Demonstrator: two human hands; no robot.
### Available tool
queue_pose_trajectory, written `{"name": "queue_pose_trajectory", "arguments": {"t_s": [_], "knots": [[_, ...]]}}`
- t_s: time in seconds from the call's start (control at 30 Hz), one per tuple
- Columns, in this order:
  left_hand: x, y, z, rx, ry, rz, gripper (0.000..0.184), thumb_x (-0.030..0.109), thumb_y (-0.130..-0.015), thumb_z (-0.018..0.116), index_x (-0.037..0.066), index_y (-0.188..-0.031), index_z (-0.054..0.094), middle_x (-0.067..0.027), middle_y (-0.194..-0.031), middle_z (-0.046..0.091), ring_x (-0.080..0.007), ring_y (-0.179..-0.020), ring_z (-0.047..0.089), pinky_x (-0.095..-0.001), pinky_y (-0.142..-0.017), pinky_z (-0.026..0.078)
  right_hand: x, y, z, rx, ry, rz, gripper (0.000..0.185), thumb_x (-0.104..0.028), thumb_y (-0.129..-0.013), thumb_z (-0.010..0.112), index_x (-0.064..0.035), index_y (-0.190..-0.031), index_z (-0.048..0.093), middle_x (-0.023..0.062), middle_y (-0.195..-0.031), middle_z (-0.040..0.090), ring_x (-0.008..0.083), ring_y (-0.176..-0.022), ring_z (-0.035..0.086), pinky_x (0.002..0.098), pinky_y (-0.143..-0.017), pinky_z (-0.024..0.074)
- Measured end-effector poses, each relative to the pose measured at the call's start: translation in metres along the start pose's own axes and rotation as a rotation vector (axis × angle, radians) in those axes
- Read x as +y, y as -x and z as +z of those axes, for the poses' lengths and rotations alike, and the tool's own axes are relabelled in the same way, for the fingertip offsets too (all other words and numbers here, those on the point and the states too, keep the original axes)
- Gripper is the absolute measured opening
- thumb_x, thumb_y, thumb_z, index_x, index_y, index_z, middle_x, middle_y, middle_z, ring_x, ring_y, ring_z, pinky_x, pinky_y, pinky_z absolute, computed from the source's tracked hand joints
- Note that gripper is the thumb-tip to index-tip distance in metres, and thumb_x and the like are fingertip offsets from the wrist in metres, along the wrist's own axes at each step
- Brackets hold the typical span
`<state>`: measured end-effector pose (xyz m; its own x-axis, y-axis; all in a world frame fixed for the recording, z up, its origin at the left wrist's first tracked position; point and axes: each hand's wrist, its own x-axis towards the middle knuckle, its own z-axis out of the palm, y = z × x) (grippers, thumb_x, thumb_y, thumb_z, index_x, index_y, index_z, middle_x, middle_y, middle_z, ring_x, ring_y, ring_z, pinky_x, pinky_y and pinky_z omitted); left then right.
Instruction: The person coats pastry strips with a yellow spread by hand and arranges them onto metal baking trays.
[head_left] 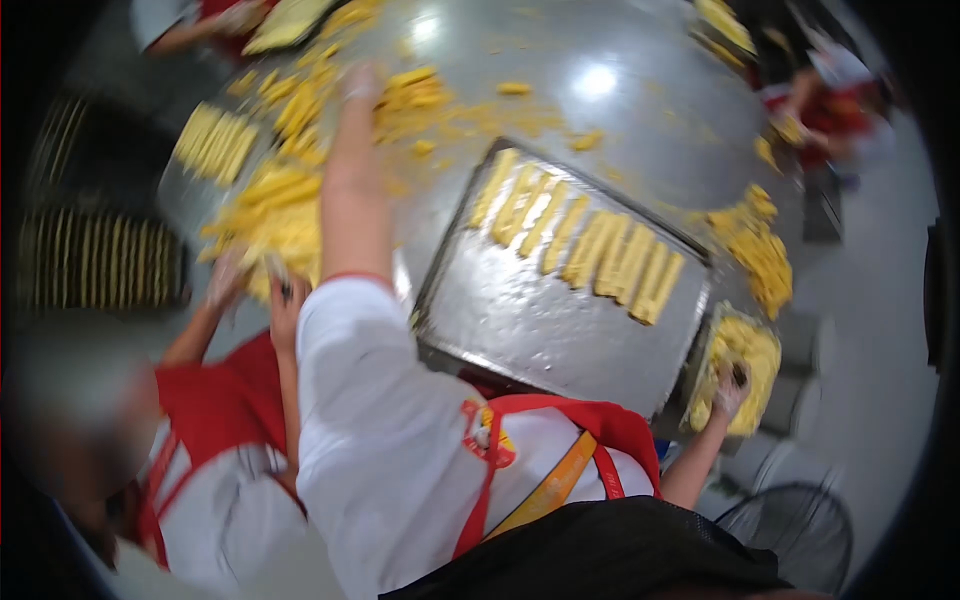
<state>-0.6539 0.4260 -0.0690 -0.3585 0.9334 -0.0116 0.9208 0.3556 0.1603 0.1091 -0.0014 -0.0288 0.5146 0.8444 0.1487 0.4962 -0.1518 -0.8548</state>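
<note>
My left hand (362, 82), in a clear glove, reaches far over the metal table to a heap of yellow pieces (300, 105); its fingers are blurred. My right hand (732, 390) is at the right, over a tub of creamy yellow filling (757, 365), its fingers wrapped round a small dark-ended tool (740, 374). Between my arms lies a metal tray (540, 320) with a row of several yellow sticks (597, 250) along its far side.
A co-worker in a red apron (225, 400) works beside me at the left, hands near yellow sheets (270, 220). Other people stand across the table (480, 60). Filled dark trays (100, 260) are at the far left; more yellow pieces (755, 250) lie at the right edge.
</note>
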Motion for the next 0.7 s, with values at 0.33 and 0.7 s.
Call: {"name": "queue_pose_trajectory", "arguments": {"t_s": [0.33, 0.7], "knots": [[0.058, 0.007, 0.023, 0.112, 0.115, 0.205, 0.033, 0.019, -0.090, 0.042, 0.005, -0.116, 0.058, -0.0194, -0.117, 0.058, -0.0347, -0.108, 0.055, -0.0455, -0.092, 0.043, -0.038, 0.004, 0.012, 0.054, 0.283, -0.039, 0.020, -0.009, -0.074, 0.069, -0.0029, -0.093, 0.063, 0.0062, -0.084, 0.063, 0.0155, -0.079, 0.059, 0.0287, -0.073, 0.0482], [0.085, 0.014, 0.044, 0.073, 0.064, 0.090, 0.031, 0.015, -0.091, 0.042, 0.008, -0.115, 0.061, -0.0126, -0.121, 0.058, -0.0288, -0.110, 0.057, -0.0427, -0.090, 0.048, -0.020, -0.001, 0.004, -0.025, 0.123, -0.043, 0.014, 0.003, -0.076, 0.059, -0.0054, -0.087, 0.056, 0.0007, -0.080, 0.055, 0.0112, -0.075, 0.052, 0.0243, -0.070, 0.0440]]}}
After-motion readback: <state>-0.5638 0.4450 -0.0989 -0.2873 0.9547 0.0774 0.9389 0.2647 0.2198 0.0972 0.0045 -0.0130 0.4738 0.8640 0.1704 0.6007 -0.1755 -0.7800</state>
